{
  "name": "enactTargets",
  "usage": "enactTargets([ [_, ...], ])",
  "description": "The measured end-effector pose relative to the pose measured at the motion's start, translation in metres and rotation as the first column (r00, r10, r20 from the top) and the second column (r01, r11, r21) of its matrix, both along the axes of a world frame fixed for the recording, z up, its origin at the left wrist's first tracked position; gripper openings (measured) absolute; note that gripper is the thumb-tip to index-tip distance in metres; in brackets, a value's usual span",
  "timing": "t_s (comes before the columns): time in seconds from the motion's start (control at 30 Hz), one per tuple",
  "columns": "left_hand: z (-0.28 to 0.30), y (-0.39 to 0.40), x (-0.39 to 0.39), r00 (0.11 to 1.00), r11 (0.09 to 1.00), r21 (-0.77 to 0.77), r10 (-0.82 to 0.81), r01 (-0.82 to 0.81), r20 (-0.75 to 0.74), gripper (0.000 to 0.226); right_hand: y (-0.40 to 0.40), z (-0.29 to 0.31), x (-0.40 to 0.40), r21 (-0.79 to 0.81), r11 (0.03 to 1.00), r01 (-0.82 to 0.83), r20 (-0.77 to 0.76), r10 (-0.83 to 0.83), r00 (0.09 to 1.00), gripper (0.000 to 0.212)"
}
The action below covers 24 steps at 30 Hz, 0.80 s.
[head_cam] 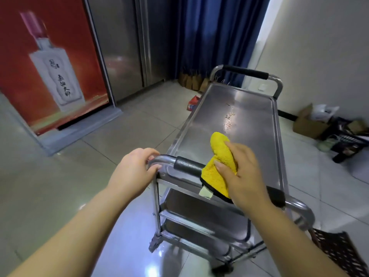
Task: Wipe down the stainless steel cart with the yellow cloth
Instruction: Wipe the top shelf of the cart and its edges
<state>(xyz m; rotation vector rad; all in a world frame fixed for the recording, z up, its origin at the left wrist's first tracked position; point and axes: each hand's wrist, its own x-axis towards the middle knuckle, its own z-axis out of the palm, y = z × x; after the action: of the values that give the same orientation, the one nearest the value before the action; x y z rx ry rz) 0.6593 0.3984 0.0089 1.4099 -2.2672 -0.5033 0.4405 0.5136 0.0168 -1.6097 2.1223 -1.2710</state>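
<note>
Left hand (137, 168) grips cart (249, 124) near handle (185, 164); right hand (242, 172) holds yellow cloth (219, 156). Advice: wipe crumbs (229, 116) toward 1 edge.

A red bottle poster (50, 62) stands left; blue curtain (215, 37) behind; cardboard box (308, 124) by the right wall.

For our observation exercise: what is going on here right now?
A person stands at a stainless steel cart. The left hand grips the bare metal bend of the near handle. The right hand holds a folded yellow cloth over the handle's black grip. Small crumbs lie on the top tray.
</note>
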Motion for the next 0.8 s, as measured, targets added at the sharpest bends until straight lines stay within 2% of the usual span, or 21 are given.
enactTargets([
  [0.27, -0.017, 0.005, 0.004, 0.999, 1.000, 0.029, -0.004, 0.005, -0.037, 0.025, 0.027, -0.030, 0.027, 0.113, 0.993, -0.043, -0.096, 0.054, 0.994, 0.059],
  [0.4, -0.030, 0.009, 0.004, 0.998, 1.000, 0.021, 0.013, -0.012, -0.058, 0.027, 0.034, -0.052, 0.032, 0.079, 0.994, -0.081, -0.243, 0.098, 0.965, 0.055],
  [0.57, -0.048, 0.005, 0.005, 0.988, 0.998, 0.026, 0.062, -0.059, -0.140, 0.038, 0.037, -0.081, 0.036, -0.068, 0.984, -0.166, -0.468, 0.116, 0.876, 0.047],
  [0.8, -0.091, -0.023, 0.010, 0.978, 0.996, -0.002, 0.091, -0.093, -0.187, 0.057, 0.016, -0.131, 0.049, -0.073, 0.987, -0.145, -0.561, 0.079, 0.824, 0.049],
])
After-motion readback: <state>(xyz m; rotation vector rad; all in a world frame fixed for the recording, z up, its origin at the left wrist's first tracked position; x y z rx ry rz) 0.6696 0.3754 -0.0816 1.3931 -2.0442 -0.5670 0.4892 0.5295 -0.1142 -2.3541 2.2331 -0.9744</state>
